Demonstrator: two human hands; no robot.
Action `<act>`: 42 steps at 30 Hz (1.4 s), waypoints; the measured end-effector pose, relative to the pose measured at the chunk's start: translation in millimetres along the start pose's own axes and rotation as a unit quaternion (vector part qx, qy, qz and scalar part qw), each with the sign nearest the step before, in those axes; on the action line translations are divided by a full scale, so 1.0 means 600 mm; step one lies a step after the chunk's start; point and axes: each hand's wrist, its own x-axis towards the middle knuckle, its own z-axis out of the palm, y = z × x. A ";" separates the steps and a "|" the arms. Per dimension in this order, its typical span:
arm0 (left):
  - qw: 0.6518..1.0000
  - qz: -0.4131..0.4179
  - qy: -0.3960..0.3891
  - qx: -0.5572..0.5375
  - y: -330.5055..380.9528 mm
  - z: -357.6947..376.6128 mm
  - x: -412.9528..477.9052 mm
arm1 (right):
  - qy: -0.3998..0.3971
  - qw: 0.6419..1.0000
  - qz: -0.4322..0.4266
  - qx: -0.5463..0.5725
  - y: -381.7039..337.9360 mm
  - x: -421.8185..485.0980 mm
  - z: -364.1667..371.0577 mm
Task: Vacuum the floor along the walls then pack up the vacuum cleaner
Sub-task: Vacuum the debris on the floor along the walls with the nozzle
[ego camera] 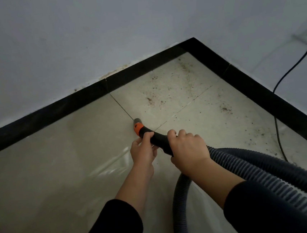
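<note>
Open floor (52, 182); corner walls (103, 27) ahead.

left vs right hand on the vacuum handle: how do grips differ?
Left hand holds the black handle forward, by the orange collar; right hand holds it further back, where the ribbed hose starts. Left hand sits beside the handle, fingers hooked over; right hand covers it from above. Both grip it.

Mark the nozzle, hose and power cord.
nozzle (138, 127), head view, orange collar near its tip.
hose (266, 169), head view, ribbed stretch at lower right.
power cord (277, 130), head view, its lower stretch, at right.
</note>
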 end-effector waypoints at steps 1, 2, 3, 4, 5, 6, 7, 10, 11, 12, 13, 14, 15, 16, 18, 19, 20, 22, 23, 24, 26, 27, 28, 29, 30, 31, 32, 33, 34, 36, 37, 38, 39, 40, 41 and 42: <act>1.000 -0.001 -0.003 0.002 -0.006 0.004 -0.005 | -0.003 1.000 0.000 -0.001 0.006 -0.005 0.001; 1.000 -0.002 -0.005 0.002 -0.011 0.008 -0.009 | -0.004 1.000 0.000 0.001 0.013 -0.010 0.001; 1.000 -0.004 -0.007 0.001 -0.016 0.012 -0.014 | -0.005 1.000 0.001 0.004 0.021 -0.015 0.000; 1.000 -0.006 -0.010 0.003 -0.021 0.017 -0.018 | -0.005 1.000 0.003 0.008 0.028 -0.019 -0.001; 1.000 -0.007 -0.012 0.007 -0.026 0.021 -0.023 | -0.007 1.000 0.005 0.011 0.036 -0.024 -0.003; 1.000 -0.010 -0.014 0.010 -0.030 0.025 -0.028 | -0.010 1.000 0.006 0.012 0.043 -0.029 -0.004; 1.000 -0.013 -0.016 0.014 -0.034 0.029 -0.033 | -0.013 1.000 0.006 0.013 0.050 -0.034 -0.006; 0.999 -0.021 -0.020 0.023 -0.044 0.040 -0.048 | -0.024 1.000 0.008 0.011 0.068 -0.046 -0.009; 0.999 -0.023 -0.021 0.024 -0.047 0.043 -0.052 | -0.028 1.000 0.009 0.008 0.072 -0.049 -0.009; 0.999 -0.024 -0.022 0.026 -0.049 0.046 -0.056 | -0.031 0.999 0.012 0.006 0.077 -0.053 -0.008; 0.999 -0.025 -0.024 0.026 -0.052 0.049 -0.059 | -0.035 0.999 0.015 0.005 0.080 -0.056 -0.007; 0.999 -0.027 -0.027 0.026 -0.054 0.052 -0.062 | -0.036 0.999 0.018 0.004 0.083 -0.058 -0.005; 0.999 -0.028 -0.029 0.024 -0.056 0.055 -0.064 | -0.036 0.999 0.021 0.002 0.087 -0.061 -0.004; 0.999 -0.029 -0.031 0.023 -0.057 0.058 -0.067 | -0.035 0.999 0.023 0.000 0.090 -0.063 -0.003; 0.999 -0.031 -0.034 0.024 -0.062 0.063 -0.070 | -0.034 0.999 0.027 -0.003 0.098 -0.067 -0.001; 0.998 -0.032 -0.037 0.029 -0.064 0.066 -0.072 | -0.035 0.999 0.029 -0.002 0.101 -0.069 0.000; 0.998 -0.032 -0.041 0.033 -0.067 0.068 -0.075 | -0.036 0.999 0.032 -0.001 0.105 -0.072 0.000; 0.997 -0.038 -0.050 0.040 -0.071 0.074 -0.082 | -0.040 0.999 0.037 -0.002 0.112 -0.076 -0.001; 0.997 -0.043 -0.056 0.042 -0.072 0.078 -0.085 | -0.041 0.998 0.040 -0.004 0.116 -0.079 -0.002; 0.996 -0.048 -0.061 0.042 -0.072 0.081 -0.089 | -0.042 0.998 0.042 -0.006 0.120 -0.081 -0.002; 0.995 -0.057 -0.071 0.041 -0.072 0.087 -0.098 | -0.049 0.998 0.044 -0.006 0.129 -0.085 -0.004; 0.994 -0.061 -0.075 0.039 -0.072 0.090 -0.101 | -0.052 0.998 0.044 -0.003 0.133 -0.088 -0.005; 0.994 -0.066 -0.079 0.036 -0.071 0.092 -0.106 | -0.055 0.998 0.042 0.000 0.136 -0.090 -0.007; 0.994 -0.071 -0.081 0.033 -0.070 0.092 -0.110 | -0.058 0.998 0.037 0.002 0.139 -0.092 -0.009; 0.994 -0.074 -0.080 0.030 -0.068 0.090 -0.114 | -0.060 0.998 0.031 0.004 0.140 -0.093 -0.011; 0.994 -0.077 -0.078 0.028 -0.067 0.088 -0.117 | -0.062 0.998 0.024 0.006 0.141 -0.094 -0.013; 0.994 -0.081 -0.074 0.025 -0.066 0.085 -0.120 | -0.066 0.998 0.017 0.009 0.141 -0.095 -0.015; 0.994 -0.083 -0.070 0.023 -0.064 0.082 -0.122 | -0.071 0.997 0.010 0.013 0.141 -0.096 -0.018; 0.994 -0.086 -0.068 0.020 -0.062 0.078 -0.125 | -0.075 0.997 0.004 0.018 0.140 -0.097 -0.020; 0.994 -0.090 -0.063 0.016 -0.059 0.071 -0.131 | -0.084 0.996 -0.010 0.023 0.140 -0.097 -0.024; 0.994 -0.091 -0.059 0.014 -0.058 0.068 -0.135 | -0.089 0.996 -0.018 0.023 0.140 -0.097 -0.027; 0.994 -0.093 -0.053 0.012 -0.057 0.066 -0.139 | -0.095 0.995 -0.027 0.024 0.140 -0.097 -0.030; 0.994 -0.095 -0.046 0.009 -0.058 0.063 -0.143 | -0.102 0.994 -0.036 0.026 0.141 -0.097 -0.033; 0.994 -0.098 -0.040 0.008 -0.059 0.060 -0.146 | -0.108 0.993 -0.045 0.029 0.141 -0.098 -0.035; 0.994 -0.101 -0.035 0.009 -0.059 0.057 -0.150 | -0.114 0.992 -0.054 0.030 0.142 -0.098 -0.039; 0.994 -0.104 -0.029 0.008 -0.060 0.055 -0.153 | -0.120 0.990 -0.062 0.030 0.143 -0.098 -0.041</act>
